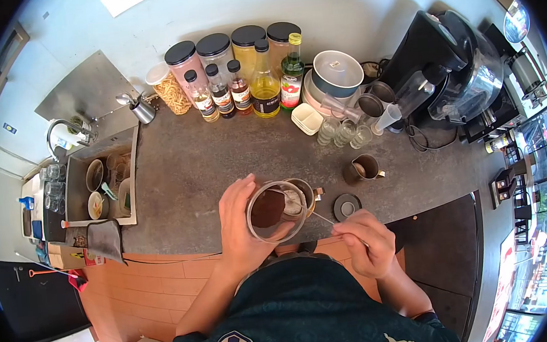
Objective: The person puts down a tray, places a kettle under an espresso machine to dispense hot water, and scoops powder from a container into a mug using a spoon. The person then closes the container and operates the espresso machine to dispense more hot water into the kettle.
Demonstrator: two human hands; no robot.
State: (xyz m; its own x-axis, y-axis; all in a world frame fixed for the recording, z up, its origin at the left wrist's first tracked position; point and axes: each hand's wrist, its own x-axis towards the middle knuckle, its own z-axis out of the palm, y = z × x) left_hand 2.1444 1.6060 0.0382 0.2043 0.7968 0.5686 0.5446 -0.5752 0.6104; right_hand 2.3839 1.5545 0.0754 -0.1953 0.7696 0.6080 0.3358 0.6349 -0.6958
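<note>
My left hand [236, 222] is wrapped round a clear round plastic container [278, 236], tilted over the counter's front edge. Dark brown powder [267, 209] lies inside it. My right hand [368, 244] pinches the thin metal handle of what looks like a spoon [322, 217]; it points toward the container's rim, and I cannot make out its far end. Partly hidden behind the container is a metal cup [317, 193] with a handle. On the counter to the right stand a small metal pitcher [364, 167] and a dark round coaster-like disc [347, 206].
A sink [132, 201] with dishes is at the left. Along the wall stand syrup bottles [240, 87], lidded jars [214, 46], a white bowl [337, 69], small glasses [361, 137] and a black machine [428, 49] with a loose cable.
</note>
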